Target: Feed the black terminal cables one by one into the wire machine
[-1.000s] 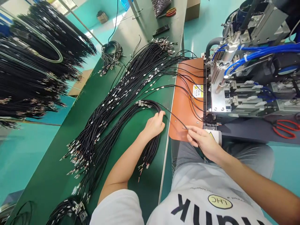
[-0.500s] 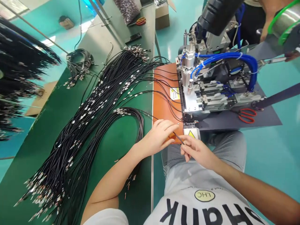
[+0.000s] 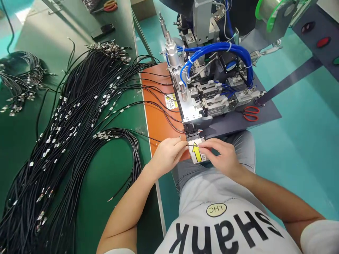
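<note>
A thin black sheathed cable (image 3: 192, 145) spans the short gap between two hands at the centre of the frame. The left hand (image 3: 169, 155) pinches it with fingertips closed; the right hand (image 3: 222, 157) has thumb and forefinger together at its end. Just beneath is a white block with a yellow arrow (image 3: 196, 153). Directly above, the silver metal machine with blue hoses (image 3: 212, 88) leaves little room; right of the right hand is open space over the turquoise floor (image 3: 286, 169). An orange flat plate (image 3: 156, 120) adjoins the pale straight table edge (image 3: 160, 215). Left of that edge, the green smooth tabletop (image 3: 106, 169) carries long black cable bundles with white tags (image 3: 79, 102). Red-handled scissors (image 3: 250, 113) lie right of the machine.
</note>
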A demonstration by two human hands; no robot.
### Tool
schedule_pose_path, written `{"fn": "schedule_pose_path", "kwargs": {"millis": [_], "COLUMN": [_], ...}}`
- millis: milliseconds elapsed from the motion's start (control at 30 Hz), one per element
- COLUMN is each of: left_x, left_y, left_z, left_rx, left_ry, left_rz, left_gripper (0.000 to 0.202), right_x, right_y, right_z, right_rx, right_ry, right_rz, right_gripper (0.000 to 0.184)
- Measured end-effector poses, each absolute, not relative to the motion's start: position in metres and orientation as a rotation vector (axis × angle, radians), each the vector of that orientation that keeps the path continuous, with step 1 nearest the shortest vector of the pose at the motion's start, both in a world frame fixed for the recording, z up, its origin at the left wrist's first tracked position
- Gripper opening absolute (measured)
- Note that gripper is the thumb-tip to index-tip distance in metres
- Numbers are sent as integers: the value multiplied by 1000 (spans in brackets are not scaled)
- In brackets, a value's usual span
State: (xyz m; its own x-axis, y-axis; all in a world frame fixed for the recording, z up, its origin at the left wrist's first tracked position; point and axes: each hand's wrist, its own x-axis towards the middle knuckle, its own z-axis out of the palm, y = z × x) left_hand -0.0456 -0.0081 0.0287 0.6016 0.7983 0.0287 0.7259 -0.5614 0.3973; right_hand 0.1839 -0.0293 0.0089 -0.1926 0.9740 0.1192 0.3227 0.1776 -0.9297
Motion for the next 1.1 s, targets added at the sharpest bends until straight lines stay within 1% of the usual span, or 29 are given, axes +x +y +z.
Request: {"fn": "schedule_pose_path", "kwargs": {"millis": [133,200,367,467,533,600,667,867,1100], "left_x": [-39,-35,-18,-12,-12,-14,-15,-19,-25], "left_y": [-15,-16,-5,3,7,7,7,2,-6], "left_z": [37,45,53,49,45,41,39,40,37], "left_rx": [2415,2338,2058,2038,2006,1903,1794,1705,1662], "left_ry": [1245,1242,1142,1115,1112,1122,1139,1174,1194], "left_rz": [233,208,261,312,347,399,462,508,577], "left_gripper": [26,22,15,19,18,15,15,19,19], "right_x": [190,191,189,194,201,207,209,196,183], "right_y": [-20,-17,-11,-3,2,6,7,3,5], "right_z": [9,11,19,16,13,10,9,7,-5], "right_rx": [-1291,-1283,-1262,-1287,-1294,-1312,-1296,-1111,-1090], "right_ry": [-1634,-1667,-1723,-1492,-1250,-1105,-1077,-1088,-1032], "right_rz": [1134,1205,1260,1554,1665,1616,1606,1857,1872], "right_gripper": [9,10,12,17,21,22,21,19,17]}}
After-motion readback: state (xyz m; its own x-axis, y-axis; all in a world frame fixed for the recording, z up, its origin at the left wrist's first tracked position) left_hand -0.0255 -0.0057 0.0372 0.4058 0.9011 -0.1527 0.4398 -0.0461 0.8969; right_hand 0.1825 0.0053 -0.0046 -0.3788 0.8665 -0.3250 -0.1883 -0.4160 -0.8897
